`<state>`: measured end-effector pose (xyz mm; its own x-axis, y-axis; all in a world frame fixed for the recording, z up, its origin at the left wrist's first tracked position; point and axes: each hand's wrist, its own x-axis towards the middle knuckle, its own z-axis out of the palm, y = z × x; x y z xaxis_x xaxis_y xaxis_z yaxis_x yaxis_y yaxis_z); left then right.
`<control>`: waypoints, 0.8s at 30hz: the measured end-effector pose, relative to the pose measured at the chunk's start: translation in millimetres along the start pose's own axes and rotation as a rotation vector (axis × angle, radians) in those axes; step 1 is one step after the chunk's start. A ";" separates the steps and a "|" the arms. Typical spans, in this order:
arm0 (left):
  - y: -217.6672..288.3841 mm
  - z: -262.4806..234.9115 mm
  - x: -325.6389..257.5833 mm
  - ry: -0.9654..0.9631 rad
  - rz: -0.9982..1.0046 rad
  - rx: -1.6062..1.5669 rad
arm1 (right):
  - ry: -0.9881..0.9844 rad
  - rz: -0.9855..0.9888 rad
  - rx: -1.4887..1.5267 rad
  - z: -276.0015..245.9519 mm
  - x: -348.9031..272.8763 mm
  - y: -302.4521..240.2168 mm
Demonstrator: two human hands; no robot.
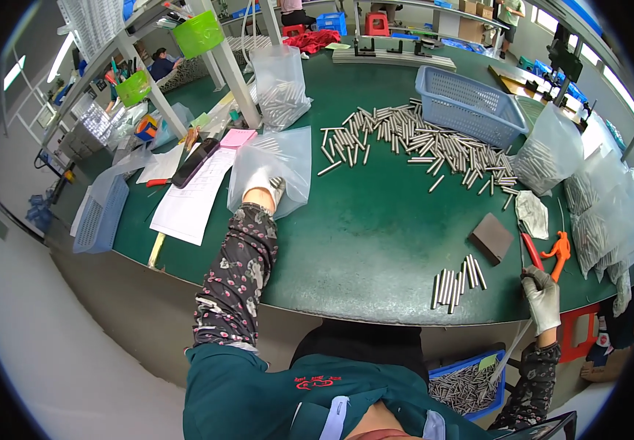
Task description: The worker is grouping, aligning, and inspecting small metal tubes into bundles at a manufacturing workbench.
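My left hand [264,189], in a white glove with greyish fingers, reaches into a clear plastic bag [299,163] lying on the green table. Its fingers are curled; the bag's film and the glove hide what they hold. Metal pins show through the bag beyond the hand. At the right table edge my right hand [543,297], gloved alike, is closed around the lower end of a thin rod-like tool [522,253]. A red handle [532,251] and an orange-handled tool [558,254] lie just beyond it. To its left, several loose metal pins [447,287] lie in a small group.
A large pile of pins [442,143] spreads before a blue basket [471,106]. Filled bags [599,213] stack at the right; another filled bag [280,88] stands by the shelf post. A brown block [491,238], papers [192,198] and a blue bin [467,389] below are also near.
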<state>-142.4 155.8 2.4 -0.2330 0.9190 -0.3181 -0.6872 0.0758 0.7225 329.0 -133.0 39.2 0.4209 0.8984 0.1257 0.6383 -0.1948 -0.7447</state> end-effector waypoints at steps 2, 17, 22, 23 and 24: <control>-0.7 11.8 17.9 -0.027 0.071 -0.079 | 0.010 -0.001 -0.013 -1.2 -2.2 3.6; 2.9 30.4 -47.9 -0.105 -0.040 -0.045 | 0.191 -0.348 -0.226 4.0 -38.6 -46.9; 23.6 -23.2 -82.2 -0.148 0.132 -0.033 | -0.068 -0.286 -0.348 37.0 -38.0 -78.5; 15.3 -35.9 -88.5 -0.273 0.204 0.066 | -0.021 -0.289 -0.395 43.5 -38.5 -75.4; 2.6 -24.3 -113.9 -0.206 0.236 0.117 | -0.018 -0.259 -0.410 48.1 -38.5 -72.9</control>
<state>-134.4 41.9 25.6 -0.2239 0.9745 -0.0115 -0.5445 -0.1153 0.8308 235.3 -134.5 57.1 0.2053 0.9439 0.2587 0.9236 -0.0994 -0.3703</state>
